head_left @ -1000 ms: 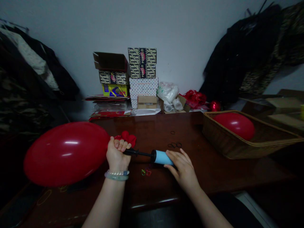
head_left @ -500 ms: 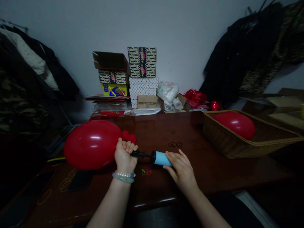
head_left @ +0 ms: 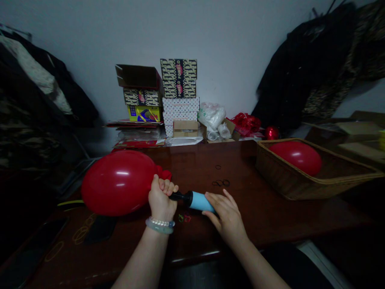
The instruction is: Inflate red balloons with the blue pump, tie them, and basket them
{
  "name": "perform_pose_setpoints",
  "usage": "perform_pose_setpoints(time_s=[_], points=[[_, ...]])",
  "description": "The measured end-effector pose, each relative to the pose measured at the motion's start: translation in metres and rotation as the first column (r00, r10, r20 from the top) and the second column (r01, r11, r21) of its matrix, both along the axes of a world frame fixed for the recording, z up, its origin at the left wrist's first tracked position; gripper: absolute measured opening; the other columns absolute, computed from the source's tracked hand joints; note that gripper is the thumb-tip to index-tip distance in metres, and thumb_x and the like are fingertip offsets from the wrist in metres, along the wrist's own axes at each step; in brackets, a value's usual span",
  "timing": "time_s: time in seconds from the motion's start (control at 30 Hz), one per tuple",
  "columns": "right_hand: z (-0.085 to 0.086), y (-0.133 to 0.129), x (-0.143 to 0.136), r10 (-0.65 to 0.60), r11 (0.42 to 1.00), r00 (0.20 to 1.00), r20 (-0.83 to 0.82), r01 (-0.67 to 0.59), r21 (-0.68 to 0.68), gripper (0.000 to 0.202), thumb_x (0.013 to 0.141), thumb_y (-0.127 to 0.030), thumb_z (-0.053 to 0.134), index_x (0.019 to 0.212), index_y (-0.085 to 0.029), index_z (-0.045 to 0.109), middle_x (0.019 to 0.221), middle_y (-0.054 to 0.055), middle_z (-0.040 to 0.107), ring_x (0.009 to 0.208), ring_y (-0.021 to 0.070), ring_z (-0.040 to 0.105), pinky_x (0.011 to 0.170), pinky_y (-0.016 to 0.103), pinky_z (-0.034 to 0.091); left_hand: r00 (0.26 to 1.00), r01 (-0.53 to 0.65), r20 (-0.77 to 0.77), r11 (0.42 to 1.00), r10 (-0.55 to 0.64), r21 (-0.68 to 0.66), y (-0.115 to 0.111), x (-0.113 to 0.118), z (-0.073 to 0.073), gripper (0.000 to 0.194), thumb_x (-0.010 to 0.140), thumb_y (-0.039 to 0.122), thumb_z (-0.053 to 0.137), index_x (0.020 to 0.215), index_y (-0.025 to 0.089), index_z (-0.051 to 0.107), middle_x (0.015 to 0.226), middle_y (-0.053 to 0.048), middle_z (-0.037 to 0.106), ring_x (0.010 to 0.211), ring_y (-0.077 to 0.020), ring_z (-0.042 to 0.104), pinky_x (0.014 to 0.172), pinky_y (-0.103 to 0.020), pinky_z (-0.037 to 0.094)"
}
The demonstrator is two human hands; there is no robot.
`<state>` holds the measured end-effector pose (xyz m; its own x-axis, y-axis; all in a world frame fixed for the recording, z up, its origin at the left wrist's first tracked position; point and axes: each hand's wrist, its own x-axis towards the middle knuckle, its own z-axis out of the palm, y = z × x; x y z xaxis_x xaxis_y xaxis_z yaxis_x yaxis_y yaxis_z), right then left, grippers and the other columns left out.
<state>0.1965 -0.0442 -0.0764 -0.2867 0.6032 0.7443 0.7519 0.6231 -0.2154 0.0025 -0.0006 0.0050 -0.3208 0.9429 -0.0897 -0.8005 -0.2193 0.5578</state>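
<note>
A large inflated red balloon (head_left: 118, 182) lies on its side at the left, its neck at my left hand (head_left: 162, 198). That hand is closed around the balloon's neck and the black end of a hand pump. Its fingers hide where the two meet. My right hand (head_left: 228, 216) wraps the far end of the pump's light blue barrel (head_left: 198, 200), thumb below and fingers on top. Small red balloons (head_left: 165, 174), uninflated, show just behind my left hand. Below the pump lie small green and pink bands (head_left: 185, 218).
A wicker basket (head_left: 285, 188) at the right holds another inflated red balloon (head_left: 297, 156). Black bands (head_left: 221, 183) lie on the brown table (head_left: 192, 160); tan bands (head_left: 80, 235) and a phone-like dark slab (head_left: 100, 230) lie left. Stacked boxes (head_left: 180, 108) stand behind.
My hands have come closer together. Less of the black shaft shows between my left hand and the blue barrel; the left hand shifted slightly right, the right slightly left.
</note>
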Motion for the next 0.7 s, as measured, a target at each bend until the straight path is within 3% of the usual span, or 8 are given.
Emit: perform_pose_setpoints(time_s=[0.37,0.7], points=[[0.002,0.004,0.010,-0.041,0.999,0.999,0.028,0.040,0.014,0.046,0.091,-0.031,0.060,0.136,-0.024,0.050,0.124,0.007,0.067,0.113,0.0237,0.062,0.109,0.053,0.037,0.996,-0.052,0.070,0.998,0.049,0.042,0.003,-0.050,0.015,0.045,0.093,0.025,0.044,0.053,0.019,0.026,0.039,0.008,0.024,0.032,-0.0053,0.025,0.040,-0.022,0.029],[-0.001,0.004,0.009,-0.004,0.999,1.000,0.003,0.004,0.035,0.046,0.089,-0.027,0.062,0.134,-0.021,0.052,0.123,0.009,0.067,0.112,0.0244,0.063,0.104,0.050,0.045,0.997,-0.051,0.063,0.998,0.049,0.024,0.001,-0.034,0.012,0.045,0.094,0.025,0.045,0.053,0.018,0.027,0.039,0.008,0.024,0.033,-0.0048,0.024,0.040,-0.021,0.028]])
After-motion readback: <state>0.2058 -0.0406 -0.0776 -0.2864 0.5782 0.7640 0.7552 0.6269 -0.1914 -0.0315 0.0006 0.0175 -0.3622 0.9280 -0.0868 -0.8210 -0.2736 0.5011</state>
